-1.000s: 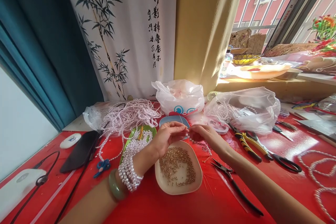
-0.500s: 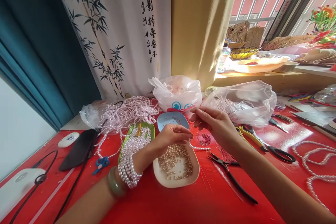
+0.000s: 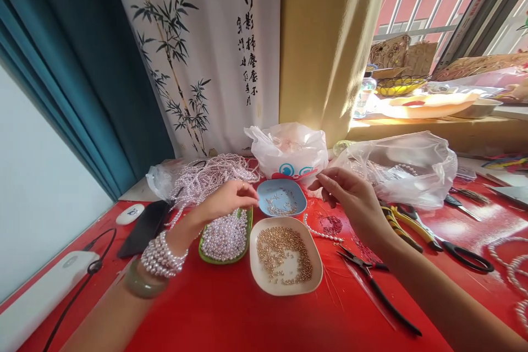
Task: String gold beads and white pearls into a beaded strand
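Note:
My left hand [image 3: 235,198] hovers over the back of a green tray [image 3: 225,259] of pearly beads, fingers bent and pressed together; anything between them is too small to make out. Right of the blue dish [image 3: 264,198], which holds small pieces, my right hand [image 3: 340,187] is raised in a pinch, its contents also too small to see. A short pearl strand [image 3: 324,235] lies below it on the red table. Gold beads [image 3: 284,242] fill part of a cream dish [image 3: 258,281] in front.
Black-handled pliers [image 3: 371,278], yellow-handled tools [image 3: 406,225] and scissors [image 3: 466,256] lie right. Plastic bags [image 3: 289,148] and piled pearl strands [image 3: 214,173] stand behind. At left are a phone [image 3: 144,228] and a white device [image 3: 53,286] with a cable.
My left hand has moved left, away from above the cream dish to the green tray. My right hand stays raised beside the blue dish. The view has shifted.

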Available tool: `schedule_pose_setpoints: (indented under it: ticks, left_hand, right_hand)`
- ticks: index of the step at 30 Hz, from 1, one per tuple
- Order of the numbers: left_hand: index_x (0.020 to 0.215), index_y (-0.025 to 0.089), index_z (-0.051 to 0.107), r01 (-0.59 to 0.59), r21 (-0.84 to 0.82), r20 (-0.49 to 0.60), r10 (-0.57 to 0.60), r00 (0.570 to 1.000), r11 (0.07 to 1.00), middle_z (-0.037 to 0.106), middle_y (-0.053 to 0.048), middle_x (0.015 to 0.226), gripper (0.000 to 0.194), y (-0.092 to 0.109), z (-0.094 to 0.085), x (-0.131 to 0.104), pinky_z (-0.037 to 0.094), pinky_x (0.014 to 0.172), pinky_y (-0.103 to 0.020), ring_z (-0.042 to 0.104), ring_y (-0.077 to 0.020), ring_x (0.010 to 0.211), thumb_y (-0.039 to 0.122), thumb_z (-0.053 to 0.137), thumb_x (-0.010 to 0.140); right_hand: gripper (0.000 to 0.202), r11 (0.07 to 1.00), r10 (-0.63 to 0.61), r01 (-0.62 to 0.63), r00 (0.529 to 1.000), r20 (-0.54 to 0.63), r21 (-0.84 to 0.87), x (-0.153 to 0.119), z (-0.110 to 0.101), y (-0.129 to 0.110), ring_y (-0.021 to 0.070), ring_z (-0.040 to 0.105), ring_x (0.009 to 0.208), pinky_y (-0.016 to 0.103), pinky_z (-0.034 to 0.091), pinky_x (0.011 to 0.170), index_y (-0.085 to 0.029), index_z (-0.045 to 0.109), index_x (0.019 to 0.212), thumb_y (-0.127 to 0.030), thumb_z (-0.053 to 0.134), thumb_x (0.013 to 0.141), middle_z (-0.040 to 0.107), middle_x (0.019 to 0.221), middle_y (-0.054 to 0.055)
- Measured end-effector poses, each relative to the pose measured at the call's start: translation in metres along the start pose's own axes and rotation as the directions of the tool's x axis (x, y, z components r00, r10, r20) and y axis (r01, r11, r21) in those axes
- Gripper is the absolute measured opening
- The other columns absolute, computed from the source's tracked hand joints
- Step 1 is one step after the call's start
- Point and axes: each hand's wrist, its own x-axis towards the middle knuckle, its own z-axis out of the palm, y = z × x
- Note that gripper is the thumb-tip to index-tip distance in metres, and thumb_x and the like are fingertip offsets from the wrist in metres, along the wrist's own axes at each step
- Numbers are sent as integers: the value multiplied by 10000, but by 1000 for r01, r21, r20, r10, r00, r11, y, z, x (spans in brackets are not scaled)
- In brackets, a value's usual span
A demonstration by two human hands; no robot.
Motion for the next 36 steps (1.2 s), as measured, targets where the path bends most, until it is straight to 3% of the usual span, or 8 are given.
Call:
schedule_pose_setpoints:
  ticks: [4, 9, 21, 23, 26, 30, 33, 36]
  left_hand:
    - [727, 150, 629, 48, 320, -48, -34, 998, 946, 650, -43, 735, 139, -27, -7, -10, 412, 627, -266, 573, -161, 687, 241, 578, 636]
    - [738, 184, 632, 62, 525, -103, -9, 995, 849, 646, -28, 777, 145, -44, 11, -11, 378, 635, -264, 559, -177, 730, 210, 582, 604]
    - [615, 185, 598, 41, 524, -241, 103, 965, 851, 607, -23, 644, 91, -48, 18, -8, 343, 594, -275, 521, -161, 618, 123, 533, 605]
    - [623, 175, 587, 4, 396, -266, 110, 958, 918, 591, -18, 627, 57, -40, 20, -6, 356, 587, -268, 511, -145, 598, 136, 547, 612]
    - [670, 154, 574, -41, -144, -204, 11, 979, 989, 592, -22, 668, 65, -23, 29, -2, 401, 610, -253, 531, -127, 633, 183, 604, 620]
    - [758, 141, 590, 19, -708, -79, -106, 991, 706, 600, -11, 728, 193, -11, 49, 4, 434, 673, -230, 556, -93, 670, 165, 678, 589]
    - [733, 119, 612, 24, -825, -71, -145, 987, 564, 616, -17, 706, 207, -14, 63, 7, 446, 669, -208, 571, -87, 655, 122, 712, 552]
    - [719, 104, 632, 26, -850, -63, -151, 987, 526, 634, -25, 694, 196, -20, 70, 8, 457, 669, -198, 584, -87, 644, 108, 724, 546]
  right_hand:
    - [174, 999, 13, -12, 1000, 22, -45, -1, 4, 1, 84, 467, 513, 216, 387, 473, -162, 569, 727, -335, 546, 739, 524, 573, -9]
    - [188, 998, 64, -64, 992, 109, 0, -3, 12, 9, 95, 514, 550, 217, 411, 499, -163, 554, 704, -349, 549, 732, 547, 590, -4]
    - [224, 984, 154, -176, 935, 320, 41, -16, 39, 40, 99, 496, 544, 232, 396, 516, -156, 551, 691, -370, 530, 755, 536, 594, -7]
    - [231, 982, 160, -185, 931, 328, 47, -20, 43, 43, 97, 478, 542, 229, 378, 511, -154, 549, 679, -368, 521, 759, 529, 599, -8]
    - [227, 978, 178, -203, 934, 309, 52, -27, 48, 45, 98, 457, 547, 232, 355, 521, -155, 532, 648, -348, 509, 765, 509, 587, -14]
    - [205, 977, 177, -201, 953, 247, 76, -35, 51, 48, 98, 419, 530, 230, 327, 513, -163, 491, 612, -299, 485, 767, 456, 553, -31]
    - [180, 978, 166, -189, 959, 230, 83, -39, 51, 50, 99, 407, 523, 227, 316, 501, -173, 463, 605, -259, 468, 763, 443, 550, -35]
    - [169, 981, 158, -179, 961, 229, 74, -40, 50, 51, 100, 400, 522, 225, 313, 496, -177, 452, 593, -224, 455, 754, 441, 548, -33]
